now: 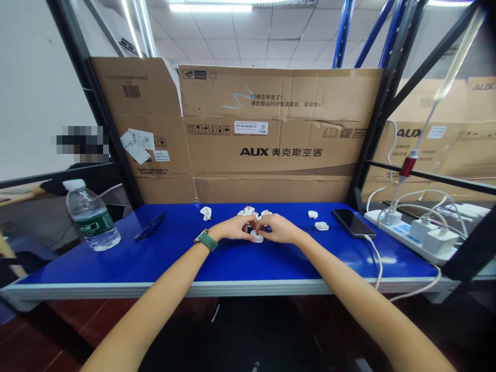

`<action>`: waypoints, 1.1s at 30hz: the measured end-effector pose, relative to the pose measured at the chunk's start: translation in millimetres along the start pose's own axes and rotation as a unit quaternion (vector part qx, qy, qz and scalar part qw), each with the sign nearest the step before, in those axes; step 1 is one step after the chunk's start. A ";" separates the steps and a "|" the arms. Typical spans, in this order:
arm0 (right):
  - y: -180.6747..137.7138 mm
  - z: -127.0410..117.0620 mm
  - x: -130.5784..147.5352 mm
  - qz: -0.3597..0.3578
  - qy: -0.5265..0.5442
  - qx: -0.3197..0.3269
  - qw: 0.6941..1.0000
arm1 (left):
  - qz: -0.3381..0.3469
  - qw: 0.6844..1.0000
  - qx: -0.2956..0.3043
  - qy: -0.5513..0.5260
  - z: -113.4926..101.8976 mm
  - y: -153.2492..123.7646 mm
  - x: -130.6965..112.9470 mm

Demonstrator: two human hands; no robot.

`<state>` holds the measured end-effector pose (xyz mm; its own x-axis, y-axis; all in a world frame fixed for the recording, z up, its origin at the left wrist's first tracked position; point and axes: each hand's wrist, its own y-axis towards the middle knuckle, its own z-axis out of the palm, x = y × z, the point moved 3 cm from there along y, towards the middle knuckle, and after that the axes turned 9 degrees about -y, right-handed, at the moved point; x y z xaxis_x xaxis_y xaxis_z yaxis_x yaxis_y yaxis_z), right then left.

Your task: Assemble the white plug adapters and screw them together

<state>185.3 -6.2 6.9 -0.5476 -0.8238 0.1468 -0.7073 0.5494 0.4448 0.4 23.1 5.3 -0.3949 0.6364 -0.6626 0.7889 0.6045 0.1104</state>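
Observation:
Over the middle of the blue tabletop, my two hands meet at a small white plug piece [256,237]. My left hand [237,228], below a green-strapped watch [206,239], holds its side with the thumb and curled fingers. The fingertips of my right hand [280,228] are pinched together just above the piece; whatever sits between them is too small to make out. Right behind the hands stand white plug adapters with metal pins [248,211], partly covered by my fingers. Another white plug piece [206,213] lies off to the left.
Two small white pieces [321,226] lie right of my hands, near a phone [353,223] on a cable. A power strip [413,235] fills the right end. Glasses [151,226] and a water bottle [92,217] are at left. Cardboard [279,181] walls the back.

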 end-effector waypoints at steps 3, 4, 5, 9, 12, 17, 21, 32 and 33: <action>-0.3 0.8 -0.7 -0.001 -0.001 0.007 1.000 | -0.001 1.000 -0.001 -0.004 0.3 -0.3 -0.1; -0.3 0.9 -1.0 -0.001 -0.001 0.010 1.000 | 0.000 1.000 -0.002 -0.004 0.4 -0.4 -0.1; -0.4 0.8 -1.3 -0.001 -0.001 0.011 1.000 | 0.001 1.000 -0.002 -0.003 0.5 -0.5 0.0; -0.4 -0.7 -1.0 0.002 -0.003 0.005 1.000 | 0.000 1.000 -0.004 -0.001 0.7 -0.4 -0.1; -0.3 -0.8 -1.0 0.001 -0.006 0.002 1.000 | 0.000 1.000 -0.003 -0.003 0.7 -0.1 -0.5; -0.3 1.3 -3.6 -0.007 -0.007 0.013 1.000 | -0.002 1.000 -0.001 -0.003 0.5 -0.1 -0.3; -0.8 1.3 -3.9 -0.011 -0.001 0.013 1.000 | -0.002 1.000 0.000 0.001 0.2 0.0 1.1; 0.0 -15.7 0.9 0.040 0.073 -0.105 0.991 | 0.004 1.000 -0.008 -0.015 0.5 0.6 7.1; -0.1 -18.7 -0.5 0.055 0.098 -0.127 0.986 | 0.003 1.000 -0.007 -0.019 0.7 0.6 7.5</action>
<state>194.1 -8.5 23.3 -0.5003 -0.7865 0.3622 -0.5002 0.6040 0.6205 -1.8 27.9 -0.2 -0.3723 0.6219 -0.6889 0.7847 0.6073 0.1241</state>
